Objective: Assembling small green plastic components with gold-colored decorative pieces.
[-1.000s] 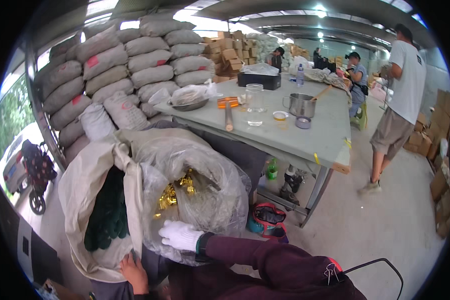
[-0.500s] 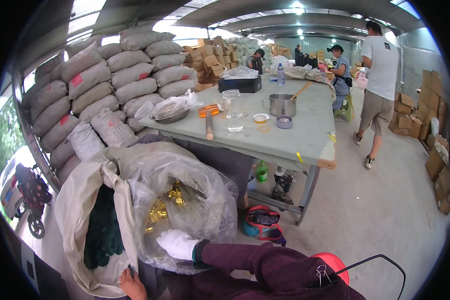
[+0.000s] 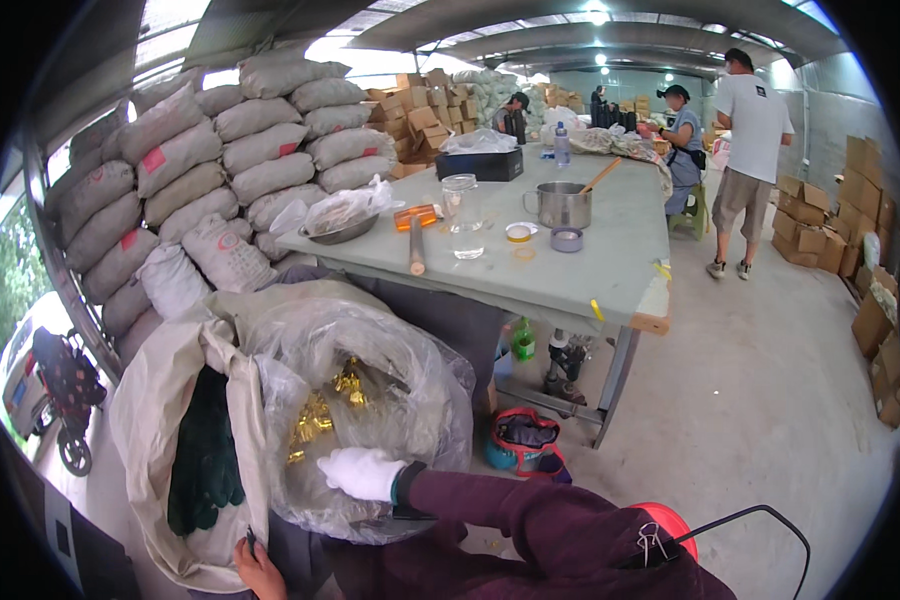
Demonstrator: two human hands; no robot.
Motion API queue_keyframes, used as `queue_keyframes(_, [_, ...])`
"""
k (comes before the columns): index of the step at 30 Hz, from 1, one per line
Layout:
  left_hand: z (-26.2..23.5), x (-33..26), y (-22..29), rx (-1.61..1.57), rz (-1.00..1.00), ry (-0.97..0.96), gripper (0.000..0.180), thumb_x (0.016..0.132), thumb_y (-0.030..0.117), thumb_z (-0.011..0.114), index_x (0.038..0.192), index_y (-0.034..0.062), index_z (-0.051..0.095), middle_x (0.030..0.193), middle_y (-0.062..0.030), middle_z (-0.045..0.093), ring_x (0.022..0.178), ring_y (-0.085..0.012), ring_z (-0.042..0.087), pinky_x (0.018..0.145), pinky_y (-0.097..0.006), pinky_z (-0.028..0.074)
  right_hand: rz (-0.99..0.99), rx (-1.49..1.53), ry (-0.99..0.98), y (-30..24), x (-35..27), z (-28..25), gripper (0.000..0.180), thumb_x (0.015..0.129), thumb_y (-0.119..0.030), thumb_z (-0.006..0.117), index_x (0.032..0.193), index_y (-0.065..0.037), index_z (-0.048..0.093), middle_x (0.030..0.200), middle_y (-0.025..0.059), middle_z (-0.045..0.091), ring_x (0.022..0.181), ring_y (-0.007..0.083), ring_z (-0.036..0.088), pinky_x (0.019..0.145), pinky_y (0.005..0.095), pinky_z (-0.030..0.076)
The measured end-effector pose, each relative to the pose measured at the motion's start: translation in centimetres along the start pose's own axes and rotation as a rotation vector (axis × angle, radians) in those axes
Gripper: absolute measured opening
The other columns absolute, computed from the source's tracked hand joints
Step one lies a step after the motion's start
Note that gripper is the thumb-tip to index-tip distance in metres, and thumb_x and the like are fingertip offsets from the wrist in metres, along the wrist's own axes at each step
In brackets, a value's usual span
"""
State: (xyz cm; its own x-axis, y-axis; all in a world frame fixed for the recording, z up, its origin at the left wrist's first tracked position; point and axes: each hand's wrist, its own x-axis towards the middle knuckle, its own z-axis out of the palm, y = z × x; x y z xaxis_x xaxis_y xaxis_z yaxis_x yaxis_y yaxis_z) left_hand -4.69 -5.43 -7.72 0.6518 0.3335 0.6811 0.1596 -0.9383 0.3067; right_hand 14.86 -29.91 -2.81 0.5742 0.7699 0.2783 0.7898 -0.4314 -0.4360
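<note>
My right hand (image 3: 360,473), in a white knit glove, is inside a large clear plastic bag (image 3: 435,390). Its fingers are drawn together and point left; whatever they hold is hidden. Just beyond them lie shiny gold foil pieces (image 3: 312,420) in the bag. My left hand (image 3: 258,572), bare, is at the lower edge by the rim of a beige cloth sack (image 3: 150,440). A small dark object (image 3: 251,539) is pinched in its fingers, too small to name. Dark green flat pieces (image 3: 205,460) fill the sack's opening.
Beyond the bags stands a grey-green table (image 3: 370,258) with a metal pot (image 3: 564,208), a glass jar (image 3: 464,220) and a steel bowl (image 3: 338,228). A bag (image 3: 526,440) sits on the floor beneath. A person (image 3: 755,130) stands at the right; stacked sacks (image 3: 260,150) line the left.
My right hand has shifted slightly to the right within the plastic bag. At the right, the walking person has moved farther away and now stands with feet together. My left hand is nearly unmoved.
</note>
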Motion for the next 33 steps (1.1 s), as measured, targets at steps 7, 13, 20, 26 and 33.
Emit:
queue_keyframes(7, [-4.7, 1.1, 7.7, -0.271, -0.366, -0.054, 0.026, 0.094, 0.020, 0.055, 0.083, -0.0033, 0.057, 0.077, -0.0181, 0.061, 0.065, -0.0252, 0.059, 0.054, -0.040, 0.043, -0.568, 0.347, 0.210, -2.5, -2.9, -1.1, 0.031, 0.096, -0.016, 0.054, 0.125, -0.003, 0.054, 0.109, 0.0129, 0.062, 0.097, 0.0271, 0.063, 0.080, 0.0359, 0.052])
queue_keyframes(13, [-5.4, 0.0, 14.3, -0.960, -0.435, -0.289, 0.011, 0.090, 0.006, 0.055, 0.089, -0.0044, 0.054, 0.068, -0.0094, 0.057, 0.057, -0.0133, 0.061, 0.053, -0.029, 0.048, 0.073, 1.104, -0.291, -7.4, -5.7, -2.1, 0.028, 0.095, -0.008, 0.054, 0.122, -0.001, 0.051, 0.085, 0.0079, 0.062, 0.067, 0.0126, 0.061, 0.060, 0.0270, 0.052])
queue_keyframes(20, [-5.6, -0.6, 14.8, -0.748, -0.320, -0.315, 0.013, 0.085, 0.005, 0.054, 0.094, -0.0046, 0.056, 0.078, -0.0158, 0.059, 0.067, -0.0288, 0.058, 0.059, -0.036, 0.047, 0.143, 1.075, -0.224, -7.9, -7.0, -1.7, 0.028, 0.094, -0.010, 0.058, 0.121, -0.003, 0.053, 0.082, 0.0064, 0.061, 0.066, 0.0099, 0.059, 0.058, 0.0262, 0.051])
queue_keyframes(26, [-6.2, -1.1, 15.6, -0.818, -0.637, -0.253, 0.018, 0.086, 0.012, 0.059, 0.092, -0.0030, 0.065, 0.072, -0.0171, 0.066, 0.057, -0.0242, 0.062, 0.054, -0.038, 0.048, 0.042, 1.169, -0.337, -8.1, -6.3, 0.4, 0.031, 0.097, -0.023, 0.058, 0.124, -0.008, 0.053, 0.087, 0.0029, 0.061, 0.067, 0.0083, 0.058, 0.058, 0.0259, 0.051])
queue_keyframes(33, [-4.6, -1.3, 14.2, -0.721, -0.433, -0.426, 0.019, 0.087, 0.009, 0.051, 0.088, -0.0075, 0.061, 0.061, -0.0086, 0.062, 0.046, -0.0129, 0.049, 0.043, -0.030, 0.038, -0.086, 0.985, -0.154, -6.3, -6.7, 1.0, 0.041, 0.094, -0.017, 0.056, 0.132, -0.005, 0.050, 0.096, 0.0112, 0.066, 0.063, 0.0181, 0.063, 0.059, 0.0327, 0.051])
